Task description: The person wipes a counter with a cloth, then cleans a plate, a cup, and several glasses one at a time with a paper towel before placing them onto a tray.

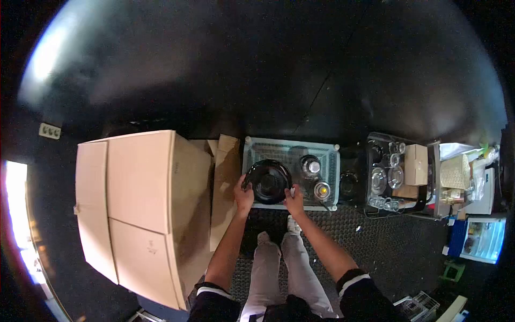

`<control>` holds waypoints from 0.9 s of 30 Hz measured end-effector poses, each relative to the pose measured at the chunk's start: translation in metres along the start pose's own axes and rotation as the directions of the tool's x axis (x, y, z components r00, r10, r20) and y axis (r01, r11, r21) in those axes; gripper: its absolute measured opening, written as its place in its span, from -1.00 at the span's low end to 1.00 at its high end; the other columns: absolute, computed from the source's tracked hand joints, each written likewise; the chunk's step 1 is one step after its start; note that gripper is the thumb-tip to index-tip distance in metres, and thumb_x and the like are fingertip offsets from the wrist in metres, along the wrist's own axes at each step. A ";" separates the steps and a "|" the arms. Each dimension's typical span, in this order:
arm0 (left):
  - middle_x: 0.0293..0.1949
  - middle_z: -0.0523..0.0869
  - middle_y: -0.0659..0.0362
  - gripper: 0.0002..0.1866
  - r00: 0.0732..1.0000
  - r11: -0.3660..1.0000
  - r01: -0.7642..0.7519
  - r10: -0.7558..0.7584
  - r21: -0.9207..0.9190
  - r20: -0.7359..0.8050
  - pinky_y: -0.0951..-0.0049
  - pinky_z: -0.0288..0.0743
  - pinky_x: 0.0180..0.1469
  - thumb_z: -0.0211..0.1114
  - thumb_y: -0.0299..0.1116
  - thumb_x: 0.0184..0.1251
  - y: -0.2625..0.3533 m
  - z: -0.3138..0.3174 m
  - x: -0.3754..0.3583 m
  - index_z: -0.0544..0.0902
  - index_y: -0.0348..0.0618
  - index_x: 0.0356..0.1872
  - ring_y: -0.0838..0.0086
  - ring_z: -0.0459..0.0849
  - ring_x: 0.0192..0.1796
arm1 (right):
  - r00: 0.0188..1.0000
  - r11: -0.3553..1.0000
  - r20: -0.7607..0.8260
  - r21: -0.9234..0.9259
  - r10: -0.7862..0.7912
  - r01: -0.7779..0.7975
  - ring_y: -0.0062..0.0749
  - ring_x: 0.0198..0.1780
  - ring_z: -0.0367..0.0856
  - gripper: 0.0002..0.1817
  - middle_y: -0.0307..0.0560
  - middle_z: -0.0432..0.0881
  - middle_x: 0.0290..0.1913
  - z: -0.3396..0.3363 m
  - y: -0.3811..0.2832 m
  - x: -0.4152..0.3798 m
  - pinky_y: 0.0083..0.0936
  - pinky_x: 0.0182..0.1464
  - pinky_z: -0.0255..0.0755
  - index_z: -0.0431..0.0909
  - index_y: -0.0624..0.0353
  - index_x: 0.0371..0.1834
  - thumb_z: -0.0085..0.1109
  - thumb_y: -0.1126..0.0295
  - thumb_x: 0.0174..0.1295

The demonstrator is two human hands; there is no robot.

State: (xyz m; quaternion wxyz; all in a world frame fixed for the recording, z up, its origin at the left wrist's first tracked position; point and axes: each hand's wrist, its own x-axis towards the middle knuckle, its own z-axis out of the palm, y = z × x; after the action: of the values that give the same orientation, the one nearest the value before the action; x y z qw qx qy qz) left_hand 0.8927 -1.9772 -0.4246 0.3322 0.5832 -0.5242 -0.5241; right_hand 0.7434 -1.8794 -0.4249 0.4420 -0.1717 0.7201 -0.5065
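A shiny black round dish [267,182], bowl-like with a wide rim, is held level over the left part of a pale plastic crate [292,141]. My left hand [244,197] grips its left edge, fingers closed round the rim. On the opposite side my right hand [293,200] is closed on the right edge. To the right of the dish in the crate are a clear glass vessel [310,166] and a smaller glass piece [322,190] with a yellow spot inside. The dish hides the crate's left floor.
A large cardboard box [139,188] stands on the left, with a loose cardboard flap [225,177] beside the crate. On the right, a black bin [369,185] holds glassware and a small carton [416,163]. A textured dark mat [348,241] covers the floor.
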 end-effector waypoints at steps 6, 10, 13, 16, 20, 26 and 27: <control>-0.01 0.52 0.00 -0.59 0.998 0.992 0.053 -0.049 0.113 -0.037 0.44 0.30 0.06 0.05 -0.57 0.21 -0.030 0.039 0.030 0.34 -0.32 0.12 0.32 0.48 0.06 | 0.986 0.998 -0.165 -0.046 0.028 -0.036 -0.59 -0.64 0.36 -0.57 -0.17 0.45 -0.44 0.019 0.100 0.071 -0.56 -0.69 0.23 0.18 0.26 0.08 0.08 0.39 0.19; 0.02 0.48 0.09 -0.58 0.997 0.997 0.062 -0.063 -0.038 -0.035 0.49 0.27 0.03 0.07 -0.57 0.19 -0.039 0.054 0.035 0.31 -0.33 0.11 0.39 0.49 -0.04 | 0.985 0.866 -0.086 0.492 0.147 -0.086 -0.59 -0.64 0.33 -0.58 -0.16 0.44 -0.44 0.031 0.072 0.077 -0.56 -0.68 0.23 0.17 0.25 0.09 0.05 0.46 0.19; 0.06 0.45 0.13 -0.57 0.992 0.965 0.117 -0.124 -0.236 -0.013 0.52 0.27 0.01 0.09 -0.55 0.19 -0.053 0.061 0.031 0.29 -0.36 0.11 0.41 0.49 -0.14 | 0.977 0.910 -0.181 0.414 0.115 -0.031 -0.59 -0.61 0.33 -0.58 -0.15 0.42 -0.38 0.038 0.069 0.089 -0.55 -0.64 0.25 0.17 0.23 0.09 0.04 0.49 0.18; 0.09 0.43 0.10 -0.51 0.974 0.956 0.217 -0.226 -0.198 -0.027 0.52 0.26 0.02 0.10 -0.57 0.17 -0.050 0.064 0.031 0.24 -0.38 0.15 0.42 0.45 -0.18 | 0.972 0.971 -0.177 0.207 0.158 -0.120 -0.58 -0.57 0.35 -0.59 -0.16 0.41 -0.34 0.043 0.093 0.105 -0.56 -0.61 0.28 0.18 0.19 0.07 0.06 0.48 0.17; 0.15 0.37 0.04 -0.45 0.961 0.957 0.266 -0.273 -0.117 -0.049 0.49 0.23 0.09 0.10 -0.55 0.15 -0.052 0.066 0.031 0.19 -0.36 0.20 0.40 0.44 -0.05 | 0.969 0.945 -0.247 0.318 0.002 0.079 -0.57 -0.54 0.37 -0.61 -0.17 0.41 -0.30 0.056 0.119 0.113 -0.54 -0.63 0.27 0.20 0.16 0.05 0.06 0.50 0.17; 0.21 0.28 -0.01 -0.43 0.935 0.928 0.341 -0.351 -0.152 -0.045 0.43 0.14 0.21 0.08 -0.48 0.17 -0.097 0.071 0.032 0.16 -0.36 0.22 0.29 0.35 0.16 | 0.978 0.955 -0.209 0.294 0.021 0.043 -0.56 -0.53 0.40 -0.66 -0.16 0.44 -0.27 0.052 0.102 0.107 -0.54 -0.64 0.27 0.25 0.20 -0.03 0.07 0.56 0.14; 0.20 0.30 -0.01 -0.43 0.946 0.945 0.315 -0.320 -0.090 -0.044 0.42 0.13 0.20 0.09 -0.48 0.16 -0.081 0.069 0.028 0.17 -0.36 0.22 0.30 0.34 0.16 | 0.980 0.942 -0.174 0.335 0.101 -0.038 -0.56 -0.53 0.41 -0.69 -0.16 0.46 -0.29 0.050 0.088 0.101 -0.54 -0.64 0.27 0.28 0.21 -0.07 0.08 0.58 0.13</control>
State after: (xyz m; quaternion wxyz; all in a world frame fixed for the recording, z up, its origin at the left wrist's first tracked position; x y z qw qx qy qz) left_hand 0.8448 -1.9743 -0.5234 0.2820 0.6610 -0.3918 -0.5746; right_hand 0.7459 -1.9404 -0.5539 0.4119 -0.0210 0.6696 -0.6177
